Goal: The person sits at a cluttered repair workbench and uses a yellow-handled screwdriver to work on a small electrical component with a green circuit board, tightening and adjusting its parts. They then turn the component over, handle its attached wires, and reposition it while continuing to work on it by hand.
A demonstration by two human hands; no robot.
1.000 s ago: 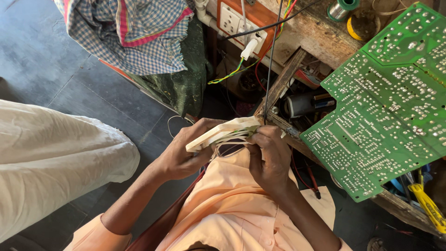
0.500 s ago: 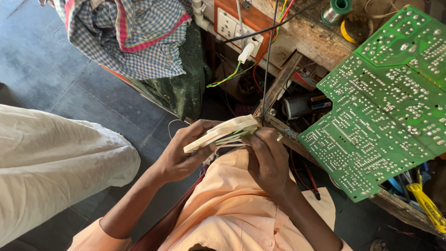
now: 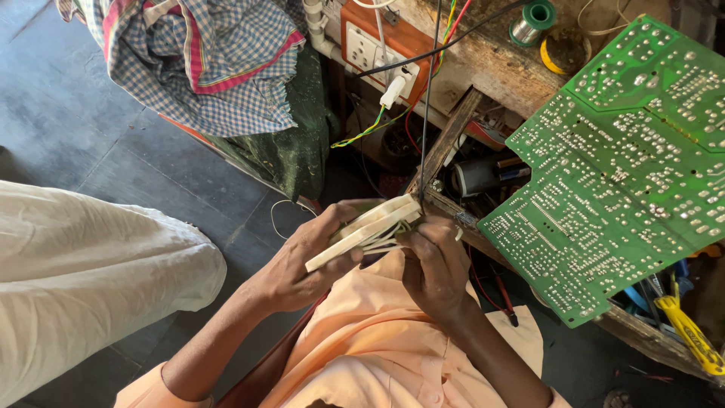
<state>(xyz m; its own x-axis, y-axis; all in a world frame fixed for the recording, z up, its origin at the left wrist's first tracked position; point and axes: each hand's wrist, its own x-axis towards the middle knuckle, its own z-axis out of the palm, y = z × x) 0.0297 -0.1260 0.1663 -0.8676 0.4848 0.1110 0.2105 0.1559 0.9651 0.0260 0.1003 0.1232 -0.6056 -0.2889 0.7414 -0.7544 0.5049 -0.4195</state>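
My left hand (image 3: 302, 253) grips a flat cream-white plastic part (image 3: 362, 229) by its lower edge, held edge-on over my lap. White wires (image 3: 387, 239) spill from its underside. My right hand (image 3: 436, 261) is closed at the part's right end, fingers on the wires and the casing. A large green circuit board (image 3: 619, 166), solder side up, lies on the wooden bench to the right, apart from both hands.
A wooden bench (image 3: 483, 68) holds an orange socket box (image 3: 381, 49), a green solder spool (image 3: 538, 17) and loose wires. Checked cloth (image 3: 204, 60) lies at the top left. Another person's pale trouser leg (image 3: 91, 279) is at the left. A yellow tool (image 3: 687, 332) sits at the bottom right.
Both hands keep their hold on the cream part; it has tilted and shifted only slightly.
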